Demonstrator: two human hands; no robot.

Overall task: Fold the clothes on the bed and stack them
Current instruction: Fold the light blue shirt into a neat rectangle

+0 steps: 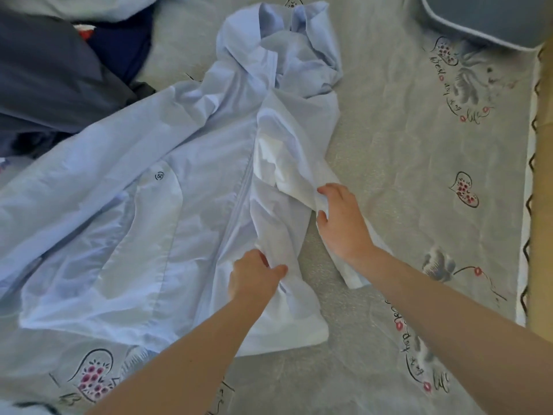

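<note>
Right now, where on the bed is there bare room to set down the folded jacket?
Bare sheet lies right of the light blue jacket, bordered by the grey pillow above and the bed edge. The upper left is crowded with dark clothes.

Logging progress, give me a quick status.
Both hands, left and right, pinch light blue jacket, spread unfolded. Dark clothes pile beside it, nothing blocking.
</note>
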